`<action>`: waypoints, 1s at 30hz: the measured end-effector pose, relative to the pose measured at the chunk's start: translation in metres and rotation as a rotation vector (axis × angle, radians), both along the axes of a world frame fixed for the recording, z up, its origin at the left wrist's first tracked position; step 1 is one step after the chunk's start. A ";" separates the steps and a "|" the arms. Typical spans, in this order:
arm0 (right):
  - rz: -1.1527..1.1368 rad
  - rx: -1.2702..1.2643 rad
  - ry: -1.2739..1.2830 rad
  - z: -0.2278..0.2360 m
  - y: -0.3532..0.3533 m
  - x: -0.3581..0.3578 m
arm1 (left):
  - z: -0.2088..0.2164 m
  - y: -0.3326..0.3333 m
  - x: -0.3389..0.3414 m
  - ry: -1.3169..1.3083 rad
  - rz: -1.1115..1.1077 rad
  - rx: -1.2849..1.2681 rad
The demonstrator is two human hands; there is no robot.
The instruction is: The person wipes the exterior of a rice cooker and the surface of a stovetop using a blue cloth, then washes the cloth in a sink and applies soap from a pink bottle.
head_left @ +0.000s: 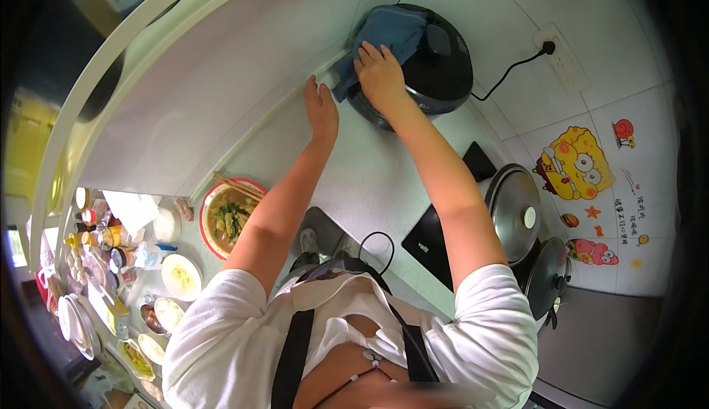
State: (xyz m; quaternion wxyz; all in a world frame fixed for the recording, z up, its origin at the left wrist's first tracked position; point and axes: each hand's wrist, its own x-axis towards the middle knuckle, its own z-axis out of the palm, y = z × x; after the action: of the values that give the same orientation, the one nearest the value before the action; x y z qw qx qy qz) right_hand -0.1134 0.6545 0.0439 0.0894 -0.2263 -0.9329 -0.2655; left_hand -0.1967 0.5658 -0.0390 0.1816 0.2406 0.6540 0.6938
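A black rounded lidded appliance, like a rice cooker (pixel 441 66), stands in the far corner of the counter. Draped over its left side is a blue cloth (pixel 396 29), part of which hangs down toward the counter. My right hand (pixel 382 78) lies on this cloth with its fingers stretched out and a little apart, pressing it against the appliance. To the left of the hanging cloth, my left hand (pixel 322 110) is raised near the wall with its fingers extended and nothing in it.
A red-rimmed bowl of greens (pixel 220 213) with chopsticks sits by my left forearm. Right of me are a flat black cooktop (pixel 428 245), a lidded steel pot (pixel 509 206) and a glass-lidded pan (pixel 545 280). A black cord (pixel 509 74) runs to the wall socket. Dishes and bottles crowd the left.
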 end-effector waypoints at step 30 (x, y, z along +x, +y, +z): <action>0.112 -0.955 0.637 0.025 -0.088 0.069 | -0.047 -0.027 0.058 -1.614 -0.358 0.415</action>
State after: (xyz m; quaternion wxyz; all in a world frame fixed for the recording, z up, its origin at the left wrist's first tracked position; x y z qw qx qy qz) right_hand -0.0447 0.5661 0.0685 0.2679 -0.2605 -0.8870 0.2714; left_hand -0.1384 0.5389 -0.0863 0.6511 -0.1995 0.1359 0.7195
